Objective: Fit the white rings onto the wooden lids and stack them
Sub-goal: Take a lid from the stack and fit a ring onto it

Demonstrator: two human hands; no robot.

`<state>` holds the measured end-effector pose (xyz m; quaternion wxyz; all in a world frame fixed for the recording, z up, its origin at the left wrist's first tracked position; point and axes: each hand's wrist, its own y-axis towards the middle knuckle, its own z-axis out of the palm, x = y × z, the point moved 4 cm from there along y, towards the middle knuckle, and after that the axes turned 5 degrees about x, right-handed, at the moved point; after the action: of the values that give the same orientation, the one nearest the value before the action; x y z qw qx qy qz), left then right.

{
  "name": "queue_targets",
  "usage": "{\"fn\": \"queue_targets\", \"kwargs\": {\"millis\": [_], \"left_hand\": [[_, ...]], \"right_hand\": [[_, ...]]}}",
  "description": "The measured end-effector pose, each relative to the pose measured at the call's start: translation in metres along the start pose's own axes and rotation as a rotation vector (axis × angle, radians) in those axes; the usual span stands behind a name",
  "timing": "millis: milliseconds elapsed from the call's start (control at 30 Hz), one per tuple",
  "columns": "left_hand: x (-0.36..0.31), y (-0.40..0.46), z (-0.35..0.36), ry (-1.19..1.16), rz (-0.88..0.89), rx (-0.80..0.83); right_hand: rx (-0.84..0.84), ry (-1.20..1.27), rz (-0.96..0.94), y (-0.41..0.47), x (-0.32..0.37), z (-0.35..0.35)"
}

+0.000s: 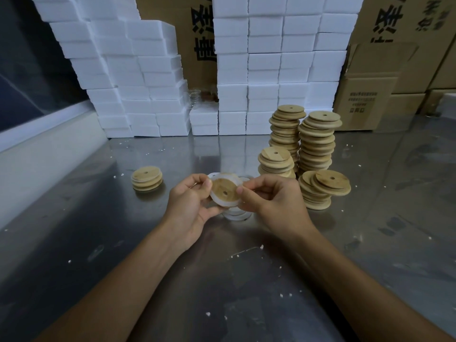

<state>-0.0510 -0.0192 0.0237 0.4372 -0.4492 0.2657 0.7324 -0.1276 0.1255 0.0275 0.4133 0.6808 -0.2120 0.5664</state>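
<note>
Holding one wooden lid [225, 193] above mid-worktop [246, 280], left hand [191, 203] and right hand [269, 197] both pinched round its rim, white ring [217, 201] partly seated. Loose white rings [238, 214] beneath; unfitted lid stacks [313, 149] toward the far right; short fitted stack [147, 178] left.

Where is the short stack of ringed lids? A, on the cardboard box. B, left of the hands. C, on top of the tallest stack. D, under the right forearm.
B: the ringed stack sits alone on the table, left of both hands.
</note>
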Motion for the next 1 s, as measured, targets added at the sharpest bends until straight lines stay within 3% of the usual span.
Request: {"fn": "queue_targets", "kwargs": {"millis": [133,300,433,600,1000], "left_hand": [[0.002,0.000,0.000,0.021,0.006,0.039],[-0.006,-0.002,-0.002,0.391,0.192,0.097],[-0.017,-0.006,0.004,0.735,0.466,0.135],[-0.023,-0.003,-0.001,0.862,0.521,0.161],[-0.020,-0.001,-0.010,0.651,0.324,0.139]], "right_hand": [[-0.018,-0.011,-0.007,0.000,-0.002,0.000],[-0.031,-0.281,-0.104,-0.002,0.003,-0.002],[0.032,-0.512,-0.249,-0.007,0.014,0.001],[0.056,-0.558,-0.247,-0.007,0.015,0.001],[0.058,-0.384,-0.028,-0.001,0.002,-0.006]]}}
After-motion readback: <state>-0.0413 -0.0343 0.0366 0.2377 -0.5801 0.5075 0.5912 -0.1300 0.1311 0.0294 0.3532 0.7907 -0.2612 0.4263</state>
